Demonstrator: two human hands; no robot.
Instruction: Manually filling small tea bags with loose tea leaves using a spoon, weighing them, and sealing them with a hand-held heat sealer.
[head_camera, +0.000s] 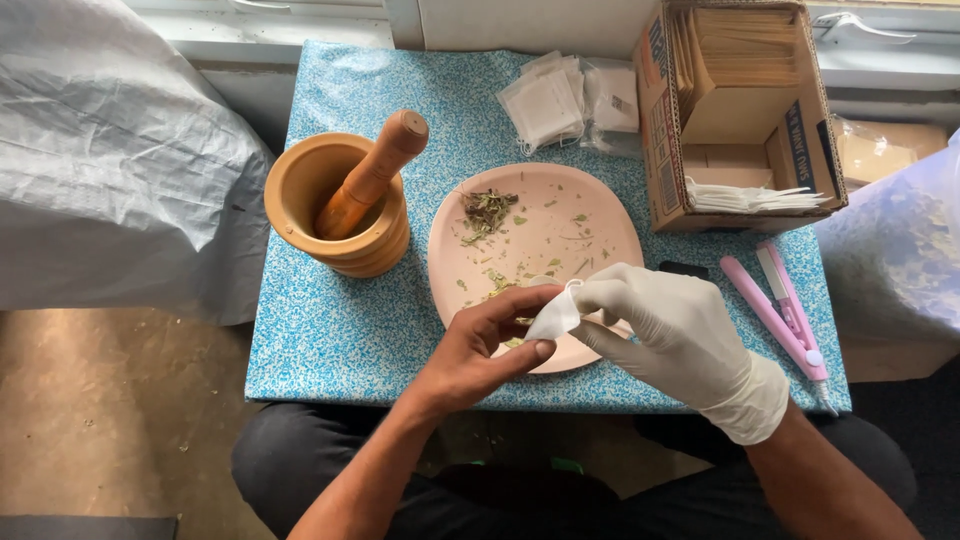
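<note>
My bare left hand and my right hand, which wears a white glove, meet over the near rim of a pale pink plate. Both pinch a small white filter bag between their fingertips. On the plate lie a little heap of dried green herbs and scattered crumbs of leaf.
A wooden mortar with a pestle stands left of the plate on a blue patterned tabletop. Empty white bags lie at the back. A cardboard box of envelopes and a pink sealing tool sit at the right.
</note>
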